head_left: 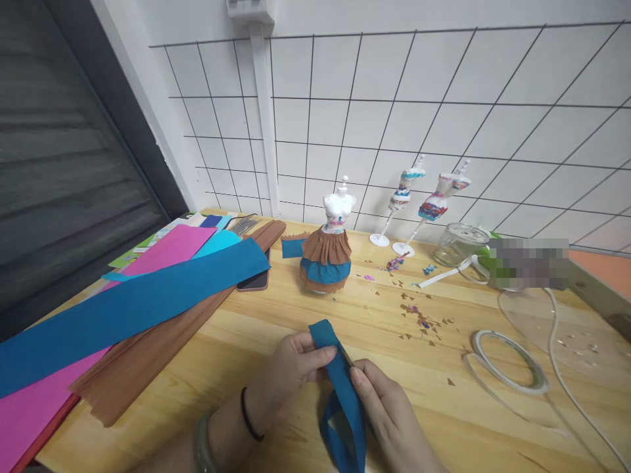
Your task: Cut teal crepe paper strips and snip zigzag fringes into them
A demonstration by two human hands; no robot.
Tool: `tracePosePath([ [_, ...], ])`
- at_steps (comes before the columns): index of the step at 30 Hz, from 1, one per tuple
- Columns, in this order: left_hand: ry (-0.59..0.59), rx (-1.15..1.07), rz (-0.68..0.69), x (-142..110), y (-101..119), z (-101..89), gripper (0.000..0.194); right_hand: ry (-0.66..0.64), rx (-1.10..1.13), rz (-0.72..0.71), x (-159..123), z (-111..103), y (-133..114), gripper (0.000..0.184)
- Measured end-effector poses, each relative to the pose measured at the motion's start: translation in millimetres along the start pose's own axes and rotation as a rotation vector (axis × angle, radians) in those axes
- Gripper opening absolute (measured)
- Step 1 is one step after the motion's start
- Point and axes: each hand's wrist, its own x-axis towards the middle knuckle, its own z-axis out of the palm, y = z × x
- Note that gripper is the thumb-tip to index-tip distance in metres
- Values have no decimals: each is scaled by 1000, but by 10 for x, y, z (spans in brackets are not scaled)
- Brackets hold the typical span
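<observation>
While the blue strip [345, 387] loops below, your left hand [294, 361] pinches near its far end and your right hand [384, 404] grips its edge, seemingly to keep that stretch steady, over the tabletop [239, 336] before the skirted mannequin [338, 213]

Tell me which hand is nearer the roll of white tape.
Right. The right hand is left of the roll of white tape, at the blue strip's right edge; the left hand is farther left, gripping that strip.
</observation>
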Motion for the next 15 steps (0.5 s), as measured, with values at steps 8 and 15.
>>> tracePosePath([
  [8, 3, 4, 2, -5, -5, 5, 17, 11, 33, 12, 3, 3, -19, 36],
  [15, 13, 25, -19, -1, -17, 26, 21, 0, 31, 23, -7, -13, -53, 37],
])
